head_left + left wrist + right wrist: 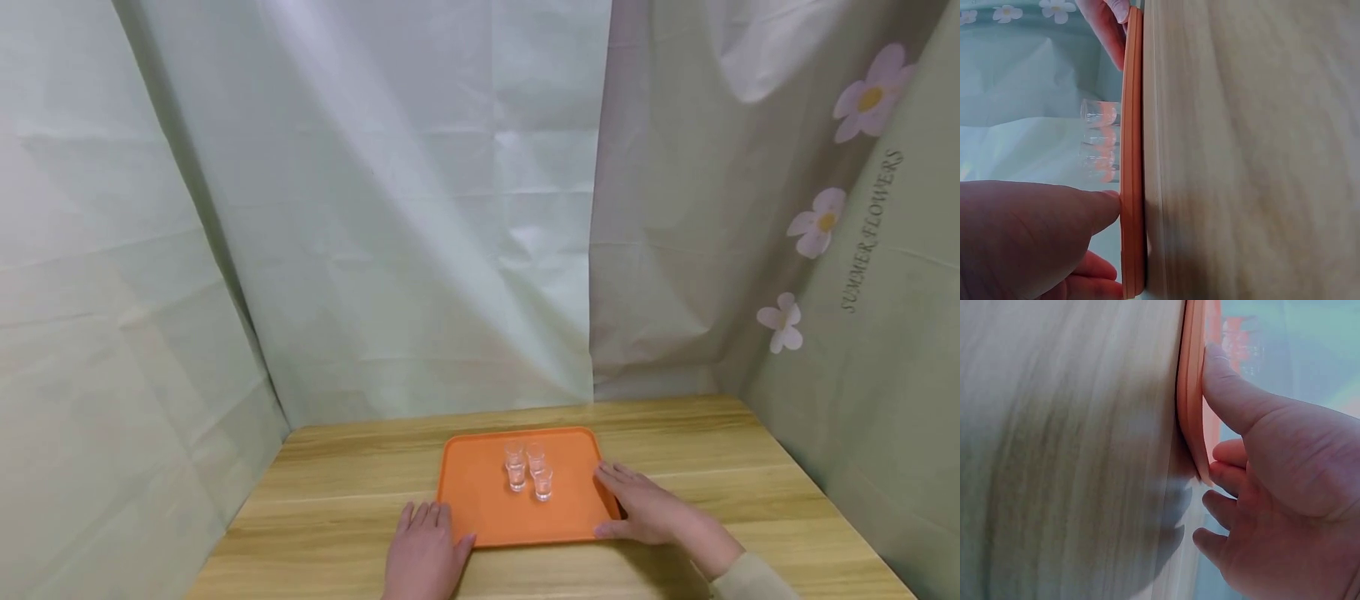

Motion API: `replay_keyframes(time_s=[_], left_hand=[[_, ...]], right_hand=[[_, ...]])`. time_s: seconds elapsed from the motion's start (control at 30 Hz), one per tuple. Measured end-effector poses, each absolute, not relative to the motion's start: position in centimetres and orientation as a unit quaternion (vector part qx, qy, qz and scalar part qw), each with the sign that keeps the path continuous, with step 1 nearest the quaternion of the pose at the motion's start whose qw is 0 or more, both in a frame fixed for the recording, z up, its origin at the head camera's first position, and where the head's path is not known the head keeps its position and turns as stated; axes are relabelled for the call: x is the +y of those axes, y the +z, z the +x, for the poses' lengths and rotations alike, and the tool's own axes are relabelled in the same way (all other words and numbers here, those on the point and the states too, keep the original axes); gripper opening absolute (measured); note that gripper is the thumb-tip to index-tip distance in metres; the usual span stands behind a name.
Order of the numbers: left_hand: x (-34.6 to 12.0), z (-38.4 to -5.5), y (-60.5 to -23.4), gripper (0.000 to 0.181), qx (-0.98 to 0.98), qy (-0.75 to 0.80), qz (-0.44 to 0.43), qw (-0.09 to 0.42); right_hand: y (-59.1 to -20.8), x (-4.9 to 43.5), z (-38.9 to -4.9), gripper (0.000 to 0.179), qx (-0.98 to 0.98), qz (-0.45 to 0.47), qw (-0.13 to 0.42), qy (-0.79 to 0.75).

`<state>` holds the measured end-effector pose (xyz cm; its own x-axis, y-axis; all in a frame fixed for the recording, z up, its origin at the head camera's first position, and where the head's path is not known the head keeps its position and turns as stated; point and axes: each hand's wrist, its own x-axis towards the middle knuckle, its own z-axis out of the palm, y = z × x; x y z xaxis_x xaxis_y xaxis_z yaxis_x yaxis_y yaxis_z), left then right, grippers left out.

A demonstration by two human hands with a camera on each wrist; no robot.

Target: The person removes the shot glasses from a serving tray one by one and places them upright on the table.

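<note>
On the near part of the wooden table (pixel 315 533) lies an orange tray (pixel 502 521), its rounded near corners flanked by a person's two bare hands. The left hand (pixel 423 554) is at the near left corner: its four fingers (pixel 420 518) are fairly straight and close side by side, pointing away from the person, while the thumb stands well apart from them, its tip touching the near rim. From the left wrist, the thumb tip meets the tray's rim and two fingertips show beside the corner; how firmly they press, I cannot tell.

The right hand (pixel 645 507) is at the right side, with thumb and fingers spread wide around the near right corner. Its fingertips reach the right edge, and the thumb lies by the near rim. From the right wrist, the thumb is extended along the rim, two fingers come up to the corner, and the other two, slightly bent, are apart from the tray.

Four small clear glasses (pixel 517 477) stand upright in a close cluster on the tray, right of its middle, away from both hands. Pale cloth (pixel 450 208) hangs behind the table.
</note>
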<state>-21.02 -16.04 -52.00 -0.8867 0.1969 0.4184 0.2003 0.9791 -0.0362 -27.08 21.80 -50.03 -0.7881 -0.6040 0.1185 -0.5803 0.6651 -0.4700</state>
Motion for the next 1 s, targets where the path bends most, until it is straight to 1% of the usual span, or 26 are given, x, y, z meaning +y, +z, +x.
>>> replay_keyframes(time_s=[0.17, 0.33, 0.37, 0.43, 0.53, 0.6, 0.83, 1.0], left_hand=[[-16.3, -21.0, -52.0, 0.066, -0.967, -0.002, -0.109, 0.229], [-16.4, -21.0, -51.9, 0.064, -0.967, -0.007, -0.109, 0.230], [-16.5, -21.0, -51.9, 0.064, -0.968, -0.011, -0.106, 0.226], [-16.6, -21.1, -51.7, 0.063, -0.974, -0.023, -0.099, 0.204], [-16.9, -21.2, -51.4, 0.062, -0.980, -0.049, -0.090, 0.172], [-17.2, -21.5, -51.3, 0.061, -0.982, -0.065, -0.087, 0.157], [-18.4, -22.8, -51.3, 0.061, -0.975, -0.131, -0.072, 0.166], [-19.1, -23.8, -51.7, 0.058, -0.966, -0.194, -0.064, 0.162]], right_hand=[[-49.1, 21.3, -26.6, 0.096, 0.917, -0.313, 0.039, -0.243], [-50.3, 21.6, -27.3, 0.097, 0.916, -0.316, 0.017, -0.245], [-51.0, 21.8, -27.7, 0.098, 0.915, -0.316, 0.011, -0.249], [-51.0, 21.9, -27.6, 0.099, 0.914, -0.313, 0.014, -0.257], [-50.2, 21.6, -27.0, 0.101, 0.913, -0.308, 0.026, -0.265], [-49.6, 21.3, -26.4, 0.100, 0.915, -0.306, 0.019, -0.261], [-49.2, 19.7, -26.2, 0.092, 0.914, -0.292, -0.043, -0.278], [-49.5, 18.2, -26.0, 0.087, 0.902, -0.281, -0.057, -0.323]])
